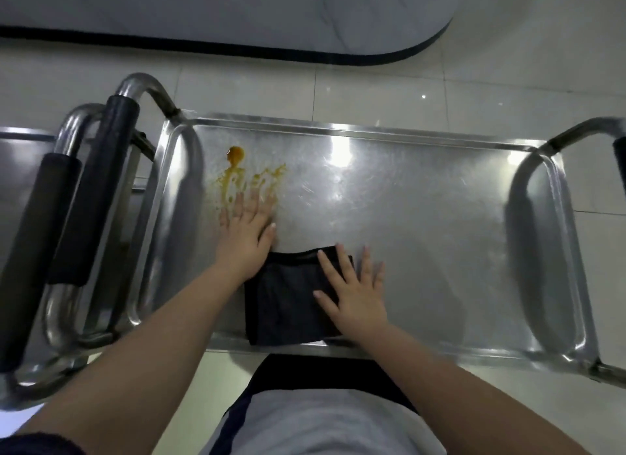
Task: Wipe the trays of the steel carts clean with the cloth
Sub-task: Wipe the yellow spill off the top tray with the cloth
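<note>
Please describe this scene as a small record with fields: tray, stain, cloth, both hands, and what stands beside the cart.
tray: steel, shiny, scratched, on the cart
stain: orange-brown smear near the tray's left end, not wiped yet
cloth: dark, folded, lying at the tray's near edge
left hand: fingers straight, fingertips at the stain, holds nothing
right hand: fingers spread, flat on the cloth's right part
beside: second cart with a black handle, on the left

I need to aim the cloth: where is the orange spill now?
In the head view, the orange spill lies on the tray's left part, just beyond the left hand's fingertips, up-left of the black cloth.
</note>
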Motion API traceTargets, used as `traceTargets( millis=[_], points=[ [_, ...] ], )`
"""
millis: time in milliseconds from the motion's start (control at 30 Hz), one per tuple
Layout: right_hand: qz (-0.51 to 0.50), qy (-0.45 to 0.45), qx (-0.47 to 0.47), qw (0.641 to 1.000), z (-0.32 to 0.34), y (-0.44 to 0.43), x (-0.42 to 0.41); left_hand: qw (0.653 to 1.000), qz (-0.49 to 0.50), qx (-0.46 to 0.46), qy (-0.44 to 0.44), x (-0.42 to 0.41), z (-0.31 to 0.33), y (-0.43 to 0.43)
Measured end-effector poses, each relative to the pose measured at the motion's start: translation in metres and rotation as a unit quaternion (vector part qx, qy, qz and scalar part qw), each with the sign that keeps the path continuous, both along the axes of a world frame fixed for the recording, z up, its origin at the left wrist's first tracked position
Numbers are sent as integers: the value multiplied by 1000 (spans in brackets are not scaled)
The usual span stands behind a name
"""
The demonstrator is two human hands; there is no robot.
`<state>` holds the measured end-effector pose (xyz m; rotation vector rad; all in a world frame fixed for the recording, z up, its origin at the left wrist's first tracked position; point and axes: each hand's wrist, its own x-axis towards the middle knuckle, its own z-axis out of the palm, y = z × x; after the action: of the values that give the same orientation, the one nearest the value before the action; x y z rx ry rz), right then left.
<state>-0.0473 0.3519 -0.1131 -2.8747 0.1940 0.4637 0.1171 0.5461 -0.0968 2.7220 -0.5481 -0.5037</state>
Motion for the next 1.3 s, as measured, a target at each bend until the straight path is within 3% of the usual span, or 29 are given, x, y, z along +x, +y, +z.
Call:
traceTargets(
  millis=[133, 233, 333, 467, 600, 933, 1200, 1300],
  points=[
    [-68, 23, 60, 996, -1, -50, 27, 1000, 15, -8, 14, -65, 7, -22],
    [-54, 19, 71, 996, 2, -66, 56, 999, -1, 41, -4, -119, 4, -49],
    [-24, 3, 63, 998, 2, -70, 86, 997, 48, 64, 1, -159, -2, -74],
    [-7, -21, 76, 997, -4, -57, 128, 991, 66, 114, -20, -162, -10, -83],
    [-12, -5, 18, 1000, -18, -43, 146, 991, 48, 117, -30, -153, -20, -65],
    [-42, -12, -22, 999, -20, -33, 146, 985, 63, 149, -52, -76, -19, 41],
    [-60, -20, -49, 997, -21, -30, 149, 987, 29, 149, -45, 87, -27, 10],
    [-68, -22, -54, 996, -21, -31, 153, 989, 19, 139, -52, 109, -30, 1]
  ],
)
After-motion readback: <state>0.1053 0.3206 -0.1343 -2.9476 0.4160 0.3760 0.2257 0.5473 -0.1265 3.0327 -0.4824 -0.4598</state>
